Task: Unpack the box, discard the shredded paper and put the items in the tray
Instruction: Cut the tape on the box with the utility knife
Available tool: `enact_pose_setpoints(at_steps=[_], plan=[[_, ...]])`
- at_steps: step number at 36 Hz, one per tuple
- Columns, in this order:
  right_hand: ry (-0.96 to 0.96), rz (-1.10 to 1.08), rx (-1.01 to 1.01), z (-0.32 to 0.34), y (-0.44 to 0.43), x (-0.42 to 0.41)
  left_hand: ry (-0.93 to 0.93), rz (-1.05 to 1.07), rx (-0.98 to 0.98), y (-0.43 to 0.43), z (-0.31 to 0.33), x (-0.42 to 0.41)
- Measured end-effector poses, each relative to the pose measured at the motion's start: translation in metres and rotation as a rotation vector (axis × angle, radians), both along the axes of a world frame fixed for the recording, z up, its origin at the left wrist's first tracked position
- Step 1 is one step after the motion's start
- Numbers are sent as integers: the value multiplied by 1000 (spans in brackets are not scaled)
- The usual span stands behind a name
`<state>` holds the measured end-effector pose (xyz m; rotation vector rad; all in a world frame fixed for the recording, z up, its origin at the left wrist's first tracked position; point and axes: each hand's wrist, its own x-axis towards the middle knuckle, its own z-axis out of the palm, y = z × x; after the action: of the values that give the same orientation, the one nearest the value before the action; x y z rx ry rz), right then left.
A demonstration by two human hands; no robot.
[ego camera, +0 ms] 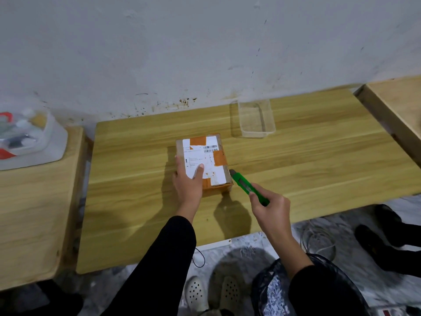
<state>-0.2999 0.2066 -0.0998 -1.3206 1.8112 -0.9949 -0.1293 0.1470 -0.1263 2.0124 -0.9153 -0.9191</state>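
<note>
Box (204, 161) under left hand (188, 182), right hand's (271, 207) cutter (247, 185) beside it

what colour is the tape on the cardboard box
Orange tape on the brown cardboard box, under a white shipping label; clearest in the head view.

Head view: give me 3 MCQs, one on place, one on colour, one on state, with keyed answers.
1. Where is the clear tray relative to the box?
A. behind and to its right
B. on top of it
C. on the floor

2. What colour is the utility knife?
A. red
B. green
C. black

3. What state is the box in?
A. open and emptied
B. crushed flat
C. taped shut

Answers: 1 A, the tray sits nearer the wall, to the right. 2 B, the right hand holds a green handle. 3 C, orange tape crosses the closed top under the left hand.
</note>
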Motion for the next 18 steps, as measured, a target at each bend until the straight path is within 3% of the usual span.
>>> enact_pose_setpoints(at_steps=[3, 6, 14, 18], plan=[[-40, -78, -26, 0, -3, -6, -36, -21, 11, -2, 5, 4], [-78, -123, -38, 0, -16, -10, -273, -136, -32, -10, 5, 15], [-162, -135, -28, -5, -51, 1, -630, -796, -68, -58, 16, 34], [-176, -137, -21, -8, -64, 9, -724, -946, 21, -73, 7, 43]])
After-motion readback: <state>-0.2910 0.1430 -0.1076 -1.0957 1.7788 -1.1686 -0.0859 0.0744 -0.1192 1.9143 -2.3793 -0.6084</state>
